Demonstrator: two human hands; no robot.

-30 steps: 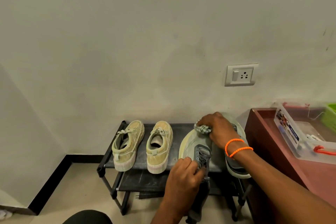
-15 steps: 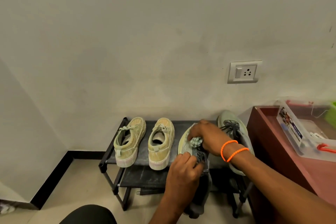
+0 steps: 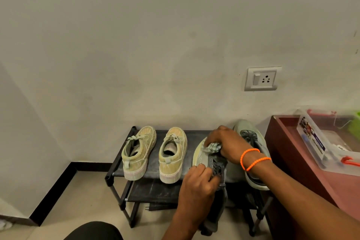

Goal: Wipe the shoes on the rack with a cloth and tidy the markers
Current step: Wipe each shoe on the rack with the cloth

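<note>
A black shoe rack (image 3: 192, 136) stands against the wall. Two yellow-green canvas shoes (image 3: 139, 152) (image 3: 172, 154) sit on its top shelf at the left. My left hand (image 3: 196, 187) grips a grey-green sneaker (image 3: 198, 154) by its laced middle, tipped over the rack's front edge. My right hand (image 3: 228, 144), with orange bands on the wrist, presses a bunched checked cloth (image 3: 213, 147) onto that sneaker's toe part. The matching sneaker (image 3: 251, 138) lies on the shelf to the right, partly behind my right forearm. No markers can be made out.
A reddish-brown table (image 3: 288, 142) stands close to the right of the rack, carrying a clear plastic box (image 3: 327, 142) with red latches. A wall socket (image 3: 262, 79) sits above. The rack has a lower shelf (image 3: 155, 189). Tiled floor lies to the left, with a dark skirting board.
My right hand with the cloth has slid from the sneaker's far end towards me along its upper. My left hand keeps its hold on the sneaker.
</note>
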